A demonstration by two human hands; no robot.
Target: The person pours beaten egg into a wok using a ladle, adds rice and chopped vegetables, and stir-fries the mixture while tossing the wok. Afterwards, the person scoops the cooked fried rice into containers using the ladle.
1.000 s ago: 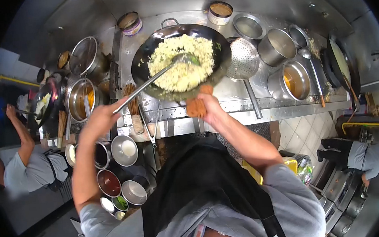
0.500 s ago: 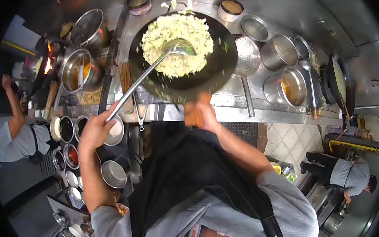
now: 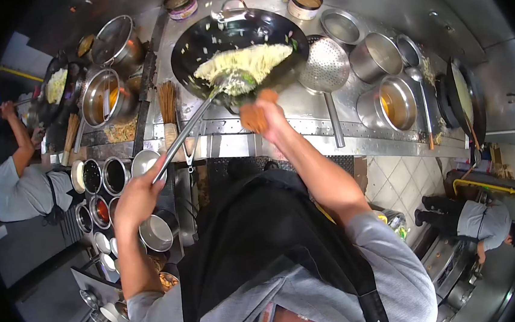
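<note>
My left hand (image 3: 137,199) is closed around the long metal handle of a ladle (image 3: 198,114). The ladle's bowl lies in the black wok (image 3: 194,45), against what looks like pale yellow fried rice (image 3: 244,62) with green bits. The rice is bunched in the wok's near half, with loose grains over the dark far wall. At the wok's near edge my right hand (image 3: 272,114) grips a brown folded cloth (image 3: 254,117), blurred by motion. The cloth covers the spot where it meets the wok.
To the wok's right are a perforated skimmer (image 3: 325,65), steel pots (image 3: 376,58) and a pot of yellow liquid (image 3: 397,104). A bamboo brush (image 3: 168,104) stands left, above seasoning bowls (image 3: 115,175). One co-worker (image 3: 23,185) works at far left, another (image 3: 483,225) at far right.
The wok has tilted and shifted slightly left; its far wall now shows. The rice has gone from a broad round spread to a bunched mass nearer me. The flame at the left co-worker's wok is gone.
</note>
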